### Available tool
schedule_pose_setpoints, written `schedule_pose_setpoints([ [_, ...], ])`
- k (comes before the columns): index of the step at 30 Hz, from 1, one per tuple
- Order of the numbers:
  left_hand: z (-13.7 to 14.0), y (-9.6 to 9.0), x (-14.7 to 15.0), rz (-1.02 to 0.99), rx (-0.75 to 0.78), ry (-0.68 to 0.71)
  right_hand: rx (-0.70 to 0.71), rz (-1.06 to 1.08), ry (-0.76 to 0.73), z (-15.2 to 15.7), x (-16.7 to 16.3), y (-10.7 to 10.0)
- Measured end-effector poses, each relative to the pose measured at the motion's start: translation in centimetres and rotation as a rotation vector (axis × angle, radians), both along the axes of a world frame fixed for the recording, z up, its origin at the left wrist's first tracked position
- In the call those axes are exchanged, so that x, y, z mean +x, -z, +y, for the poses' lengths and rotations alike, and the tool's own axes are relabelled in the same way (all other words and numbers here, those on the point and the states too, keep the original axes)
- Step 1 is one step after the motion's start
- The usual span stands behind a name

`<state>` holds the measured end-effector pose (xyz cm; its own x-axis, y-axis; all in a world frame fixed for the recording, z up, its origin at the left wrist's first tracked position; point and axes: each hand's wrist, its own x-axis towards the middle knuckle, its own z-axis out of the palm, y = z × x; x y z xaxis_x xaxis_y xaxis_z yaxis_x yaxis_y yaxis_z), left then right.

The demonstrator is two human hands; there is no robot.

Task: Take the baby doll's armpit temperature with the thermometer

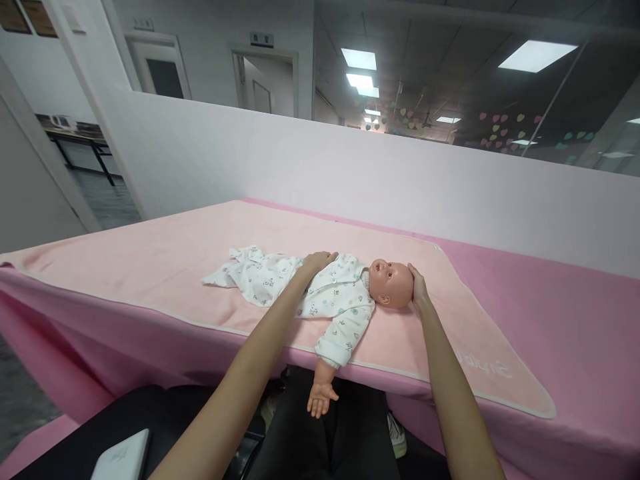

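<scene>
A baby doll (340, 285) in a white printed gown lies on its back on a pale pink blanket (165, 267). Its head points right, and the gown's loose end trails left. One doll arm hangs over the table's front edge, palm showing. Across the doll's belly rests my left hand (319, 263), fingers laid flat on the cloth. My right hand (418, 283) cups the crown of the doll's head, with part of its fingers hidden behind it.
A pink cloth (575, 307) covers the table beneath the blanket. Behind it runs a low white wall (350, 167) with glass above. My legs are under the front edge. A white flat object (123, 457) lies on a black surface at lower left.
</scene>
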<state>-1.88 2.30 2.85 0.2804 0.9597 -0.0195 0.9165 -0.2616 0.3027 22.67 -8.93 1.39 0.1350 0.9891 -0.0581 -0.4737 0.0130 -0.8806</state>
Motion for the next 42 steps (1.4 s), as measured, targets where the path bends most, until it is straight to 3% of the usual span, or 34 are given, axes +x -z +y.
schedule_pose_setpoints([
  [2, -0.3, -0.1, 0.0, -0.005, 0.000, -0.002, -0.012, -0.009, -0.021, 0.2, 0.0, 0.2],
  [7, -1.0, -0.5, -0.1, -0.019, 0.002, -0.007, 0.039, -0.014, 0.197, 0.3, 0.1, 0.1],
  [13, -0.7, -0.3, -0.1, -0.025, 0.005, -0.014, 0.010, -0.016, -0.012, -0.3, 0.0, -0.3],
  [18, 0.0, 0.1, 0.0, -0.030, 0.002, -0.012, 0.067, 0.005, 0.242, 0.0, 0.5, -0.2],
  [24, 0.3, 0.4, 0.0, -0.045, -0.001, -0.012, 0.050, -0.041, 0.024, 0.4, 0.4, 0.6],
  [29, 0.3, 0.4, 0.0, -0.053, 0.002, -0.010, 0.117, -0.088, 0.241, 0.5, 0.4, 0.8],
  [34, 0.3, 0.4, 0.0, -0.056, 0.007, -0.015, 0.056, -0.058, 0.027, 0.6, 0.5, 1.0],
  [42, 0.1, 0.3, 0.0, -0.059, 0.011, -0.011, 0.045, -0.061, 0.099, 0.6, 0.4, 0.8],
])
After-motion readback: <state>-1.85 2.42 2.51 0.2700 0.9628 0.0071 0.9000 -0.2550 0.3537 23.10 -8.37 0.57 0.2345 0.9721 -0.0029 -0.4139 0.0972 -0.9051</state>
